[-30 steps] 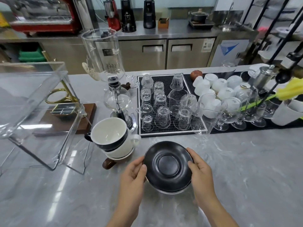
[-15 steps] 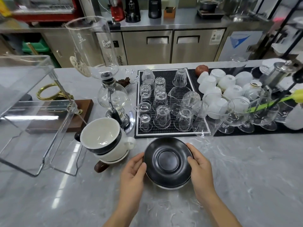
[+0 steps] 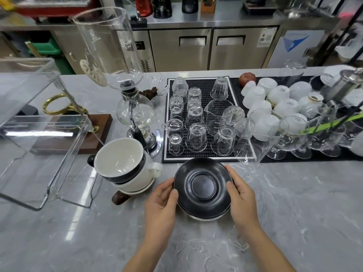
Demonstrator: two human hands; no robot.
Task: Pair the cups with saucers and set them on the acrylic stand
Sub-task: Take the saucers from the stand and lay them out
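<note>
My left grip (image 3: 163, 197) and right grip (image 3: 240, 195) hold the round black saucer (image 3: 202, 188); a white saucer beneath barely peeks out. Stacked cups (image 3: 125, 165) sit centre-left.

A glass siphon coffee maker (image 3: 135, 114) stood on the grey table (image 3: 294, 203). Right of it, a black mat (image 3: 204, 83) carried many upturned glasses. White bowls (image 3: 279, 95) and stemmed glasses (image 3: 290, 134) stood further right.
</note>
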